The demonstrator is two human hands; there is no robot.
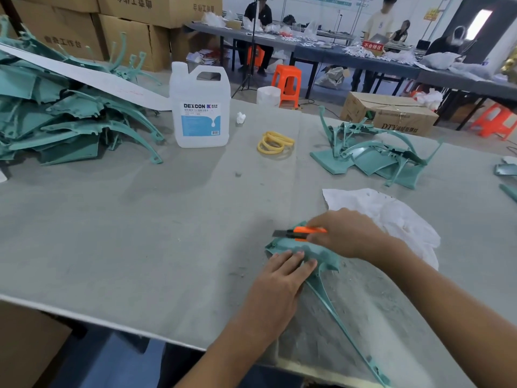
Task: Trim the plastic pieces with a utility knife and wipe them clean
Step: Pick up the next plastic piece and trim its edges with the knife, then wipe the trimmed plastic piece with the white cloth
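Observation:
A teal plastic piece (321, 254) with a long curved arm lies on the grey table near its front edge. My left hand (279, 278) presses flat on the piece's wide end with straight fingers. My right hand (345, 233) grips an orange utility knife (300, 233), its blade pointing left over the piece's top edge. A crumpled white wiping cloth (391, 217) lies just behind my right hand.
A big heap of teal pieces (64, 119) fills the table's left, a smaller pile (375, 155) sits at the right. A white DEXCON jug (200, 113) and yellow rubber bands (274, 144) stand mid-table. The table's front edge (112, 322) runs close below my left arm.

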